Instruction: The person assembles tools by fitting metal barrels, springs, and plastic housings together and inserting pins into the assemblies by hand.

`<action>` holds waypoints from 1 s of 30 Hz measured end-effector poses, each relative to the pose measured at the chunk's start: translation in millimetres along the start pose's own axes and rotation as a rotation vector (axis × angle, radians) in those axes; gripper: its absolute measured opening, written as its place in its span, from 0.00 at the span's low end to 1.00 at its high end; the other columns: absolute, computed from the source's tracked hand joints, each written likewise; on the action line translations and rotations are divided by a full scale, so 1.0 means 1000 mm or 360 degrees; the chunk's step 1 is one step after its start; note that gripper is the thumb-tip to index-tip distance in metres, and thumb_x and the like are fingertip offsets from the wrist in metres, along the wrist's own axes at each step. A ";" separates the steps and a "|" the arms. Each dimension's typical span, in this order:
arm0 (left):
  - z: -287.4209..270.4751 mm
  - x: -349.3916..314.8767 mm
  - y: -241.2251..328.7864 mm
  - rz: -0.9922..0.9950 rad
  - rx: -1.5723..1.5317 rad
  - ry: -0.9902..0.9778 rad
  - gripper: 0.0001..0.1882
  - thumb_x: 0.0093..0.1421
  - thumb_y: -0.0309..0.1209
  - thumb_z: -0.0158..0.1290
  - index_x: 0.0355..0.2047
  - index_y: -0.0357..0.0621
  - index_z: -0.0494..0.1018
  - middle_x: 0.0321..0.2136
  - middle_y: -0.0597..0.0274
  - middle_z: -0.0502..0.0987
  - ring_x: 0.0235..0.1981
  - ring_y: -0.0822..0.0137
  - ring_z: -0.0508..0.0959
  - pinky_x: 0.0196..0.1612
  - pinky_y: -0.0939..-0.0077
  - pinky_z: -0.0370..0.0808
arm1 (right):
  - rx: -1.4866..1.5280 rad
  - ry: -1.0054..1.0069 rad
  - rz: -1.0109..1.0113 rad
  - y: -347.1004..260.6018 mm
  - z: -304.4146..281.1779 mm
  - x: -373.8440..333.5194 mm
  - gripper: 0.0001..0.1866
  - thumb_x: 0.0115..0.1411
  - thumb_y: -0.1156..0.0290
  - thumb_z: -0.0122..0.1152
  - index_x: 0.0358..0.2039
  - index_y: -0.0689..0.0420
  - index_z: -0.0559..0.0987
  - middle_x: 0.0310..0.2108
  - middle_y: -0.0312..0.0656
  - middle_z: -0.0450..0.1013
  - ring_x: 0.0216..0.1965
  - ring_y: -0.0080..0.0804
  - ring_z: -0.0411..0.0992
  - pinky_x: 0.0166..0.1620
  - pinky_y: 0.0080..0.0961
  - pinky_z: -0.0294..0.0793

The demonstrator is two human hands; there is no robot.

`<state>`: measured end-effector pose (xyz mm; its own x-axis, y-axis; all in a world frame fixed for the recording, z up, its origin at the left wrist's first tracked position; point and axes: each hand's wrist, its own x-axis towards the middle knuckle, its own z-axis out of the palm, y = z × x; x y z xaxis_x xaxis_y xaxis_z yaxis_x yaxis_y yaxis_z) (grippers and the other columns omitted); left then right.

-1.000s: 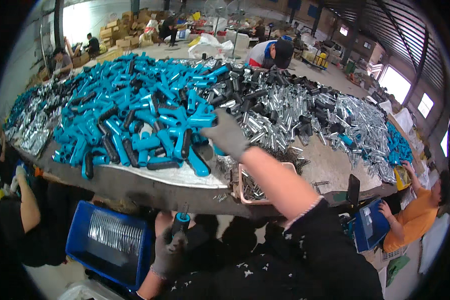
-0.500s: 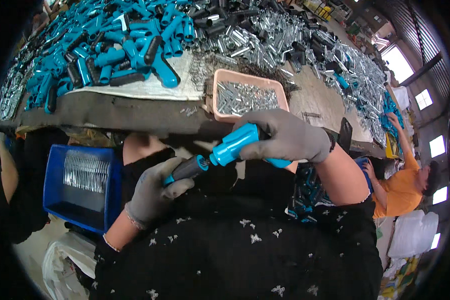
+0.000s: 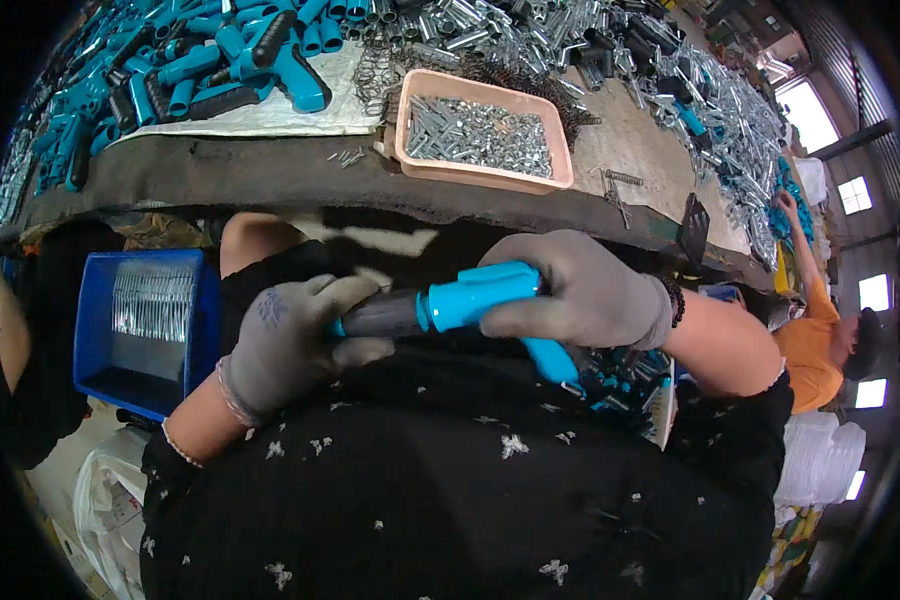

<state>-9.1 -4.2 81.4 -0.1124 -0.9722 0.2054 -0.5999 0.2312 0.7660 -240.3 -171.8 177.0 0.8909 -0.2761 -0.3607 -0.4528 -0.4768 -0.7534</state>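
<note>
My left hand (image 3: 295, 335), in a grey glove, is closed around a black cylindrical sleeve (image 3: 388, 314) with blue ends. In my gloved right hand (image 3: 585, 295) is a blue pistol-shaped plastic housing (image 3: 482, 297), its handle pointing down towards my lap. The sleeve's right end meets the housing's narrow nose, and the two lie in one line in front of my body. Whether one sits inside the other is hard to tell. Fingers cover part of both pieces.
On the bench (image 3: 230, 165) stands a pink tray (image 3: 480, 176) of small metal pins. Behind it lie heaps of blue housings (image 3: 190, 68) and silver tubes (image 3: 710, 140). A blue bin (image 3: 145, 375) with metal rods is at left. A co-worker in orange (image 3: 815, 350) sits at right.
The sleeve and the housing have come together; a small gap with a metal part showed between them before. Both hands are now more level, and the view has shifted.
</note>
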 end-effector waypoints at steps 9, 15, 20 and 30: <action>0.017 0.006 -0.006 -0.0077 -0.0015 0.0213 0.25 0.52 0.48 0.64 0.42 0.43 0.75 0.28 0.53 0.77 0.29 0.51 0.78 0.32 0.62 0.74 | 0.0026 0.1072 -0.0499 0.044 0.025 -0.010 0.18 0.66 0.74 0.47 0.55 0.62 0.73 0.54 0.53 0.70 0.46 0.37 0.74 0.51 0.31 0.72; 0.009 0.011 0.001 -0.0348 -0.0376 -0.0169 0.22 0.55 0.45 0.63 0.40 0.40 0.75 0.28 0.52 0.76 0.31 0.53 0.78 0.34 0.63 0.73 | -0.0847 0.0775 -0.1358 0.057 0.023 -0.026 0.17 0.50 0.79 0.64 0.44 0.60 0.81 0.53 0.58 0.70 0.38 0.44 0.77 0.40 0.33 0.78; 0.007 0.017 0.001 -0.0443 -0.0623 -0.0516 0.22 0.54 0.45 0.65 0.42 0.43 0.75 0.28 0.51 0.76 0.29 0.52 0.78 0.34 0.63 0.73 | -0.0690 0.0699 -0.1252 0.056 0.016 -0.033 0.22 0.51 0.77 0.64 0.48 0.61 0.77 0.51 0.58 0.71 0.39 0.49 0.78 0.40 0.34 0.79; 0.017 0.027 0.007 0.0113 0.0403 0.0032 0.26 0.51 0.49 0.65 0.43 0.45 0.74 0.26 0.51 0.78 0.26 0.49 0.79 0.28 0.61 0.74 | -0.0514 0.1245 -0.0170 0.054 0.054 -0.049 0.47 0.46 0.65 0.74 0.64 0.62 0.61 0.27 0.50 0.69 0.31 0.47 0.73 0.35 0.40 0.71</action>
<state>-30.0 -29.3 82.4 -0.1467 -0.9524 0.2673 -0.7705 0.2795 0.5729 -306.3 -138.5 124.6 0.7016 -0.6567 0.2766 -0.4619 -0.7147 -0.5253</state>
